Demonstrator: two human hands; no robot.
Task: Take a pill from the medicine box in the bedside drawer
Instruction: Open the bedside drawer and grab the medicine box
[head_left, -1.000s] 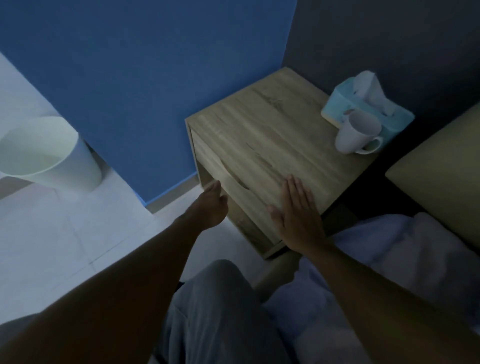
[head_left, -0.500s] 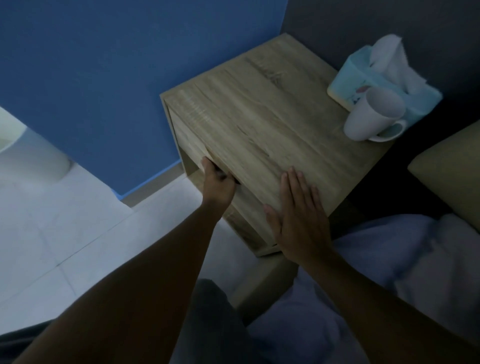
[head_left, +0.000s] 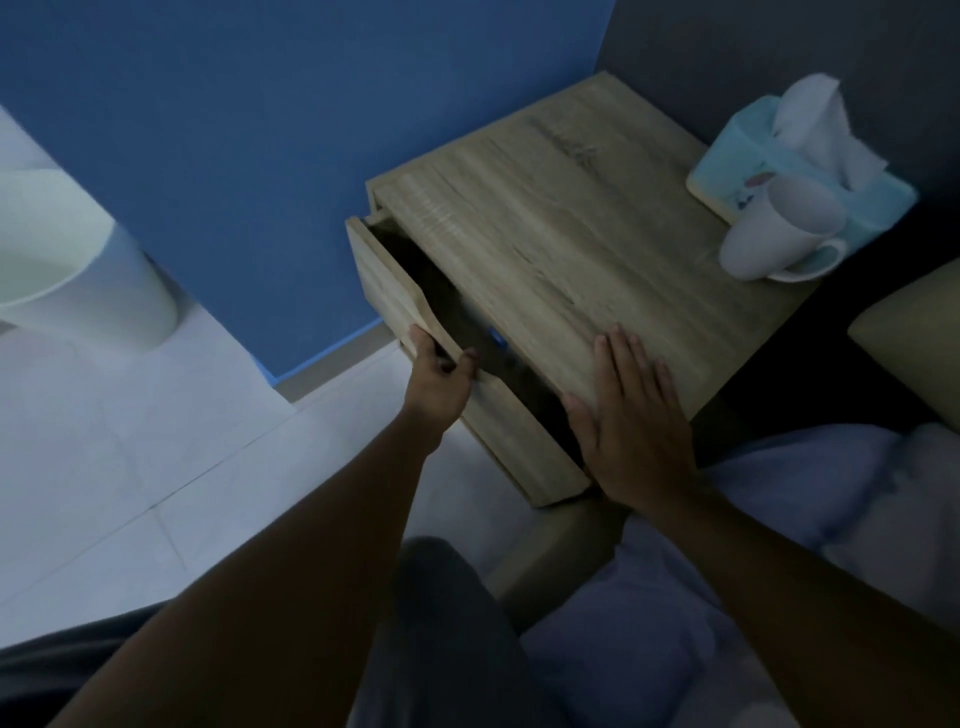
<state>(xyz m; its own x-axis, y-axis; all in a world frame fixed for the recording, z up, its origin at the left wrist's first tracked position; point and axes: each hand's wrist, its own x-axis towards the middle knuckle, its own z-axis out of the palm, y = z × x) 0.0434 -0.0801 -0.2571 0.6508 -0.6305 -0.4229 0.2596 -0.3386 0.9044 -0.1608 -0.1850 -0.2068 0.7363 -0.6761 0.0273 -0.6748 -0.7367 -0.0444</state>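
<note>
A wooden bedside table (head_left: 561, 223) stands in the corner. Its drawer (head_left: 389, 280) is pulled out a short way, leaving a dark gap. My left hand (head_left: 439, 379) grips the curved cut-out in the drawer front, fingers hooked over the edge. My right hand (head_left: 631, 415) lies flat, fingers spread, on the near corner of the table top. Inside the gap a dark object with a small blue patch (head_left: 497, 338) shows; I cannot tell what it is. No medicine box is plainly visible.
A white mug (head_left: 779, 234) and a light blue tissue box (head_left: 800, 171) sit at the table's far right. A white bin (head_left: 72, 270) stands on the tiled floor at the left. A pillow (head_left: 914, 338) and pale bedding (head_left: 779, 545) lie on the right.
My left hand reached the drawer front, hooked into its cut-out and pulled the drawer partly out. My right hand stayed flat on the table top.
</note>
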